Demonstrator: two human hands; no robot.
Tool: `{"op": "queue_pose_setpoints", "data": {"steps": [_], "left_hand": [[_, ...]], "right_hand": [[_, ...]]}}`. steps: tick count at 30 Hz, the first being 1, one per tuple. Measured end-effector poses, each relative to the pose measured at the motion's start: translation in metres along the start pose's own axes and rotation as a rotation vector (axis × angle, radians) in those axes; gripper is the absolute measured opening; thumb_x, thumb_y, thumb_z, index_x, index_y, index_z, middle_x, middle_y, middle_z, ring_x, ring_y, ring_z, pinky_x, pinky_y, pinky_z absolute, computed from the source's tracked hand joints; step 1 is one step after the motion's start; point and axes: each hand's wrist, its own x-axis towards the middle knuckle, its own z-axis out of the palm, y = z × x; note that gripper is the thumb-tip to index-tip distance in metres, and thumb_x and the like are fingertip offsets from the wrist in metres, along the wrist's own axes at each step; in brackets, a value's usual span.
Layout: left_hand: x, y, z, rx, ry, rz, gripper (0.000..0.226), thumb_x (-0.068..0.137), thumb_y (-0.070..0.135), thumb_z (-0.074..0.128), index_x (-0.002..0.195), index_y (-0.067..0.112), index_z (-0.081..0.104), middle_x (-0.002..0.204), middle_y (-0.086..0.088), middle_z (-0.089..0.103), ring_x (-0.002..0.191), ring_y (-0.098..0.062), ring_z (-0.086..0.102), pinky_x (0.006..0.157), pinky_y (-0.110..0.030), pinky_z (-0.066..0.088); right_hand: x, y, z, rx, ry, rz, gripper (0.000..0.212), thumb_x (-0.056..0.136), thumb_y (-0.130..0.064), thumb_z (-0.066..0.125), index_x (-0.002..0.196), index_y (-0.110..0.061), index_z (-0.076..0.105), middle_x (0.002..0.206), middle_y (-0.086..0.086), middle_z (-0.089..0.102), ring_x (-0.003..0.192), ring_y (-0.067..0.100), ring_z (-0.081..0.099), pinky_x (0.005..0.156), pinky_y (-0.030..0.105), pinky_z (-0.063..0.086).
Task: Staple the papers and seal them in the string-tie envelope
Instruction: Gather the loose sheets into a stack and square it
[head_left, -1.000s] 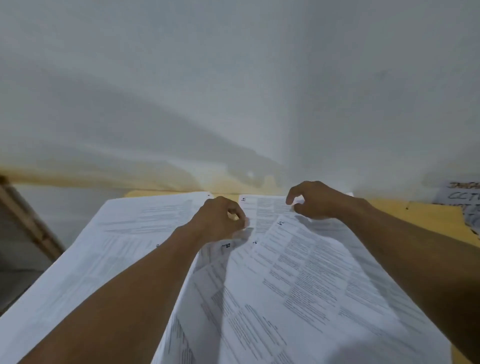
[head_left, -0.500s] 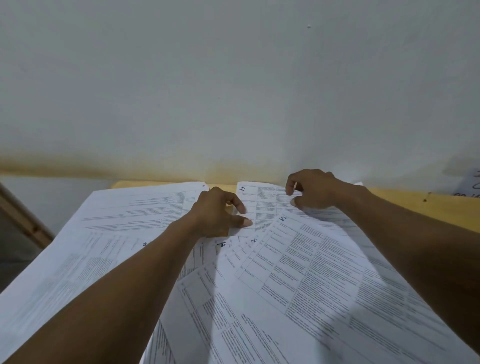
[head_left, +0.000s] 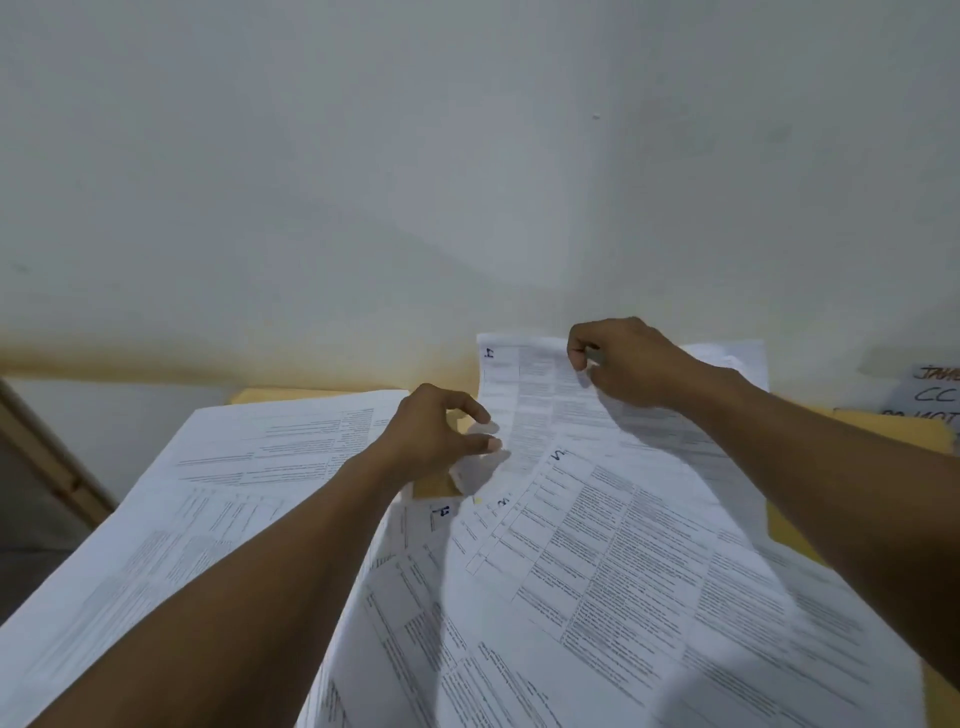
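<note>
Several printed white sheets lie fanned over the yellow table. My right hand pinches the far edge of one sheet marked 4 and holds that edge lifted, so the page curves up off the others. My left hand is at the near left corner of that sheet, thumb and fingers curled and pinching the paper's edge. Under it lies a sheet marked 5 and further numbered pages. A separate large sheet lies flat to the left. No stapler or envelope shows.
A white wall rises right behind the table. A handwritten note is stuck at the far right. A wooden frame edge slants at the left.
My right hand has lifted the far edge of the sheet marked 4 up and away from the stack. My left hand stayed at its near corner.
</note>
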Motion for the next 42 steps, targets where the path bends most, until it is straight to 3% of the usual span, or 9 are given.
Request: {"op": "queue_pose_setpoints", "data": {"steps": [6, 9, 11, 14, 19, 23, 29, 34, 42], "left_hand": [[-0.015, 0.037, -0.031, -0.017, 0.205, 0.056, 0.032, 0.074, 0.044, 0.085, 0.103, 0.034, 0.075, 0.149, -0.012, 0.039, 0.144, -0.020, 0.034, 0.103, -0.028, 0.034], [-0.032, 0.058, -0.048, -0.221, 0.251, 0.088, 0.034, 0.077, 0.039, 0.085, 0.107, 0.027, 0.076, 0.143, -0.007, 0.047, 0.106, 0.011, 0.058, 0.079, -0.008, 0.046], [-0.048, 0.073, -0.060, -0.406, 0.215, 0.077, 0.034, 0.077, 0.039, 0.085, 0.107, 0.027, 0.076, 0.135, 0.002, 0.057, 0.101, 0.006, 0.060, 0.076, -0.016, 0.049], [-0.067, 0.085, -0.076, -0.618, 0.135, 0.023, 0.031, 0.075, 0.041, 0.085, 0.104, 0.031, 0.079, 0.130, -0.001, 0.063, 0.124, -0.019, 0.055, 0.094, -0.037, 0.049], [-0.099, 0.089, -0.095, -0.795, 0.053, 0.018, 0.029, 0.080, 0.023, 0.083, 0.109, 0.020, 0.078, 0.115, -0.005, 0.072, 0.100, -0.022, 0.065, 0.075, -0.033, 0.052], [-0.119, 0.069, -0.092, -0.797, 0.094, -0.033, 0.024, 0.087, 0.002, 0.074, 0.108, 0.014, 0.078, 0.122, -0.007, 0.072, 0.105, -0.021, 0.071, 0.099, -0.036, 0.053], [-0.153, 0.026, -0.076, -0.682, 0.085, -0.135, 0.028, 0.092, -0.003, 0.066, 0.114, 0.011, 0.075, 0.112, -0.002, 0.072, 0.074, 0.001, 0.074, 0.062, -0.012, 0.056], [-0.159, 0.001, -0.060, -0.826, 0.031, -0.244, 0.027, 0.092, -0.006, 0.064, 0.111, 0.009, 0.075, 0.118, -0.010, 0.073, 0.095, -0.020, 0.075, 0.077, -0.030, 0.063], [-0.147, -0.010, -0.046, -0.807, -0.043, -0.265, 0.027, 0.087, -0.004, 0.070, 0.102, 0.016, 0.081, 0.130, -0.010, 0.068, 0.126, -0.032, 0.060, 0.113, -0.049, 0.041]], "right_hand": [[-0.015, -0.037, -0.061, -0.091, 0.383, -0.199, 0.019, 0.082, -0.003, 0.056, 0.086, -0.020, 0.061, 0.089, 0.002, 0.059, 0.081, 0.025, 0.056, 0.072, 0.037, 0.045], [-0.031, -0.062, -0.093, 0.050, 0.567, -0.238, 0.016, 0.082, -0.006, 0.059, 0.083, -0.022, 0.062, 0.084, -0.001, 0.063, 0.072, 0.013, 0.054, 0.071, 0.039, 0.050], [-0.044, -0.081, -0.112, 0.251, 0.622, -0.217, 0.013, 0.082, -0.009, 0.065, 0.078, -0.021, 0.062, 0.079, -0.004, 0.063, 0.065, 0.006, 0.050, 0.066, 0.033, 0.048], [-0.064, -0.104, -0.130, 0.529, 0.577, -0.190, 0.010, 0.081, -0.013, 0.074, 0.080, -0.017, 0.065, 0.080, -0.002, 0.058, 0.068, 0.010, 0.051, 0.065, 0.026, 0.045], [-0.097, -0.116, -0.123, 0.728, 0.508, -0.118, 0.012, 0.084, -0.010, 0.076, 0.086, -0.011, 0.064, 0.080, 0.005, 0.055, 0.071, 0.012, 0.054, 0.062, 0.016, 0.051], [-0.117, -0.107, -0.095, 1.006, 0.291, 0.086, 0.015, 0.086, -0.018, 0.075, 0.089, -0.012, 0.061, 0.093, 0.010, 0.066, 0.084, 0.022, 0.066, 0.066, 0.036, 0.055], [-0.153, -0.051, -0.031, 0.569, 0.105, 0.318, 0.008, 0.093, -0.021, 0.063, 0.088, -0.016, 0.060, 0.104, 0.014, 0.070, 0.084, 0.025, 0.065, 0.069, 0.034, 0.048], [-0.172, -0.011, 0.011, -0.006, -0.230, 0.320, 0.023, 0.084, -0.030, 0.072, 0.103, -0.025, 0.060, 0.113, -0.002, 0.049, 0.109, 0.025, 0.055, 0.087, 0.035, 0.046], [-0.169, 0.000, 0.019, 0.009, -0.214, 0.370, 0.038, 0.071, -0.035, 0.084, 0.093, -0.026, 0.054, 0.103, -0.001, 0.057, 0.095, 0.025, 0.055, 0.073, 0.034, 0.045]]}}
